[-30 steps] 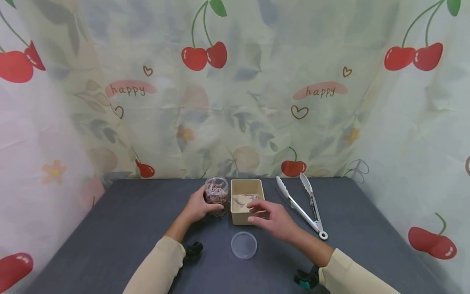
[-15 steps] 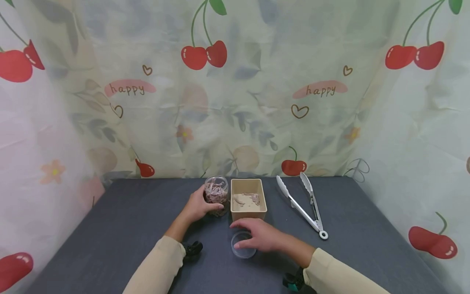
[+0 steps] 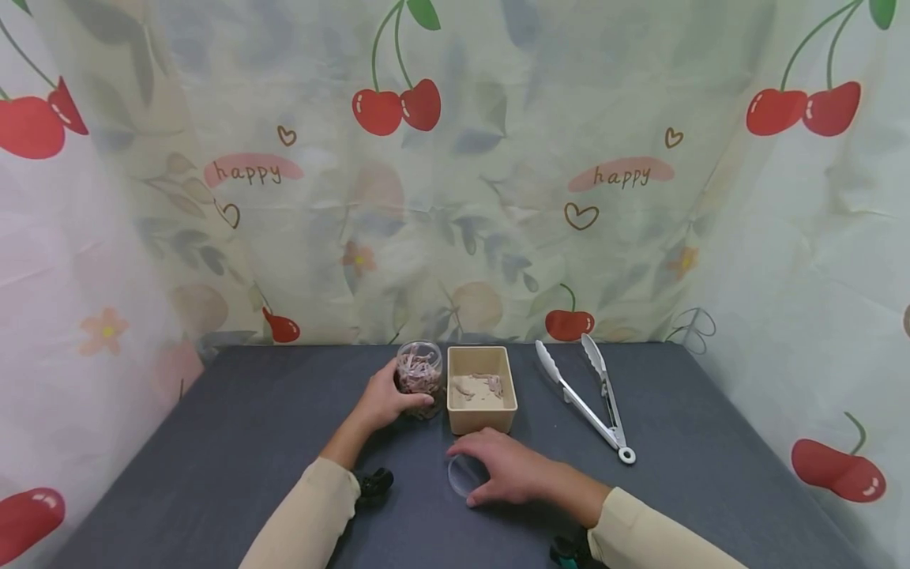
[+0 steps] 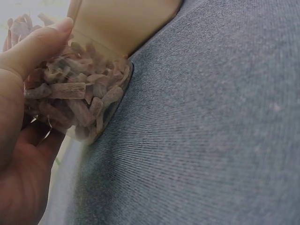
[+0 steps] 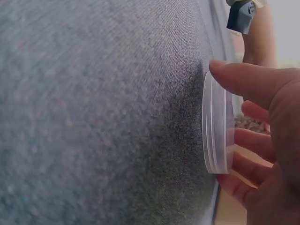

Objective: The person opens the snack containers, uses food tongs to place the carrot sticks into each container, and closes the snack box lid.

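My left hand (image 3: 380, 399) grips a clear jar (image 3: 419, 373) from its left side, thumb across the front. The jar stands upright, lidless, and holds many pinkish-brown dried strips, which show close up in the left wrist view as short chunky pieces (image 4: 70, 91). Nearer to me, my right hand (image 3: 513, 470) spans a round translucent lid (image 5: 217, 126), thumb at one edge and fingers round the opposite one. In the head view part of the lid is hidden under that hand. A few of the same strips (image 3: 490, 384) lie in a beige rectangular box (image 3: 482, 420) just right of the jar.
Metal tongs (image 3: 590, 414) lie spread on the dark grey table (image 3: 284, 442), right of the box. A patterned curtain (image 3: 455, 237) with cherries hangs behind the table and on both sides. Each wrist wears a small black device.
The right hand has come back from over the box to the lid, and its fingers have settled at the lid's edges. The left hand stays on the jar.
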